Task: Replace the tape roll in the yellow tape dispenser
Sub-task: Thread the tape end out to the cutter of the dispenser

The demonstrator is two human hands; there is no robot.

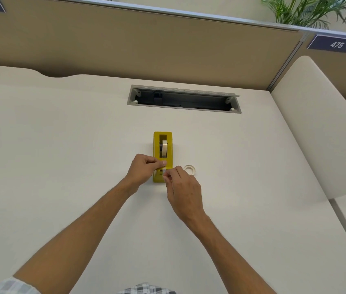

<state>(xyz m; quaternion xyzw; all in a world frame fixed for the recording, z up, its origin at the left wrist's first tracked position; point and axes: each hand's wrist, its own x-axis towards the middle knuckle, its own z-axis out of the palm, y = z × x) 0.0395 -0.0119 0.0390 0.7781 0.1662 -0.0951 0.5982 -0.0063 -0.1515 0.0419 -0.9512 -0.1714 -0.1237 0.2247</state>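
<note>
The right hand [180, 183] pinches the loose end of the tape while the left hand [144, 168] holds the yellow plastic tape dispenser [162, 145] on the pale desk [62, 145], so pull the tape slowly and straight onto the cutter, roll inside.

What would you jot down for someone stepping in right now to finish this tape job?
Left hand: fingers curled at the front of the yellow tape dispenser, pinching the tape end there.
Right hand: fingertips pinch the same tape end just past the cutter.
Tape roll: already seated upright in the dispenser's slot.
Empty core: lies flat on the desk, right of the dispenser, apart from it.
Done: roll swapped in.
Left: probably press the tape end onto the cutter and tear it clean, then clear away the core. How well the tape sits on the cutter is too small to tell.
</note>
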